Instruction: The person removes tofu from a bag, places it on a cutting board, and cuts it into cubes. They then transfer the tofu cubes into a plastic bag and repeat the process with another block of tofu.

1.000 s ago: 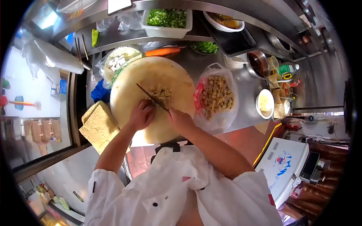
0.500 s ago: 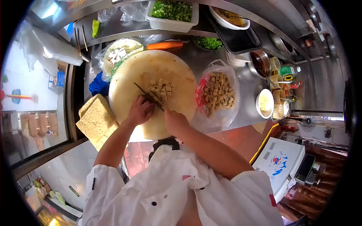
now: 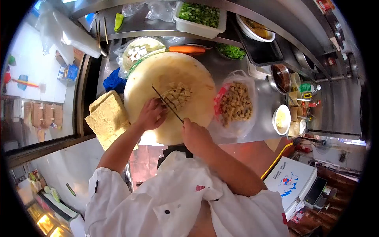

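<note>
My right hand [image 3: 195, 136] is wrapped round the handle of a knife [image 3: 167, 103], whose blade stands on edge and slants away to the upper left. Against the blade's left side rest the bent fingers of my left hand [image 3: 151, 114], pressed on a piece of tofu that they mostly hide. Just right of the blade, small tan tofu cubes [image 3: 181, 94] lie in a cluster on the round chopping block [image 3: 169, 67]. Thick tan tofu slabs [image 3: 106, 118] overlap the block's left edge. A clear plastic bag [image 3: 241, 128] on the right holds many cut cubes [image 3: 236, 103].
Behind the block lie a carrot [image 3: 187, 49] and a bag of white pieces [image 3: 138, 51]. A blue cloth [image 3: 114, 80] sits at its left. A white bowl [image 3: 281, 120] and seasoning tubs [image 3: 293, 98] stand at right. Chopped greens fill a container [image 3: 197, 28] on the shelf.
The whole view has shifted, so the block and counter appear farther right. The knife blade has moved slightly relative to the cubes, and both hands stay at the same place on the block.
</note>
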`<state>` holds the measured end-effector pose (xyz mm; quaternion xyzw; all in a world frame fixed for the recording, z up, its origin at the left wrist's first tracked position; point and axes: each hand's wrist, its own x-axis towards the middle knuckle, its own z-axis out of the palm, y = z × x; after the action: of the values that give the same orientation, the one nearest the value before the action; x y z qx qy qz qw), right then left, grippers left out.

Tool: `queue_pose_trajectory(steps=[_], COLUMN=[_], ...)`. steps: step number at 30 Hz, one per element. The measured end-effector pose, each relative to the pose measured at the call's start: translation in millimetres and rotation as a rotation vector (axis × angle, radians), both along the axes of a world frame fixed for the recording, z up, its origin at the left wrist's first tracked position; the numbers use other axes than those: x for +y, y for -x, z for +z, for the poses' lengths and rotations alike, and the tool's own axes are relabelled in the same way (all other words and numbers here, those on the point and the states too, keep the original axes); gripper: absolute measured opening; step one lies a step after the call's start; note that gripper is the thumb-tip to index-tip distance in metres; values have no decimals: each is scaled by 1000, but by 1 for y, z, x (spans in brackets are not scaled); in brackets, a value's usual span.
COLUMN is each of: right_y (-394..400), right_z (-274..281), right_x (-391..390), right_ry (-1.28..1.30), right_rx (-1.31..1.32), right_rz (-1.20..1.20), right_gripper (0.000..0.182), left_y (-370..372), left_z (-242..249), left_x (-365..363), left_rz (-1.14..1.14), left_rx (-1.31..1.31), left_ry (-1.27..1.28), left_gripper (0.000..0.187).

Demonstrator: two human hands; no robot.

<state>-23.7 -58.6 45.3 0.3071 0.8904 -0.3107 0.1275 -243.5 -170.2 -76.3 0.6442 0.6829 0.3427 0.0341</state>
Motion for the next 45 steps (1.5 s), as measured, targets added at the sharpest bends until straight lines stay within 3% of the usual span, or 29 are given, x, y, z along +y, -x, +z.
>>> queue_pose_trajectory(steps=[5,7,11,15,20,31,34,36,41,45], right_y=[3,6,27,19,9,6,10,9,19,27], right_z=[-34,-65,-104,-98,-25,-1,-7,-20,-90,-101], right_x=[-7,-13,-8,6,-7,-21,-21,-22,-22,-19], right_ry=[11,-49,-106,-122,-43,40,56,63,-11,-60], right_rx=[-47,-8,-11,211,28,-113,-123,-133,99,160], right_rz=[8,-4,-24,-68,-46,31,30,26,1,-77], right_gripper=[23,24,30,30,32,29,29,30,31,31], left_y=[8,5,4,3,4,2,5,9,8,3], left_z=[-31,-32,-27,-21,-23,-25,-18,-39,-40,-30], left_x=[0,2,0,-4,-18,-14,-12,-15,-15,-13], left_rz=[-58,-26,15,-8,-23,-15,-32,-61,-41,-6], left_rx=[-110,7,-38,-32,33,-18,-35,-43,-105,-111], left_ry=[36,127,124,64,20,-23,-47,-20,31,6], left_gripper=[31,26,25,32,34,24,22,22,18,15])
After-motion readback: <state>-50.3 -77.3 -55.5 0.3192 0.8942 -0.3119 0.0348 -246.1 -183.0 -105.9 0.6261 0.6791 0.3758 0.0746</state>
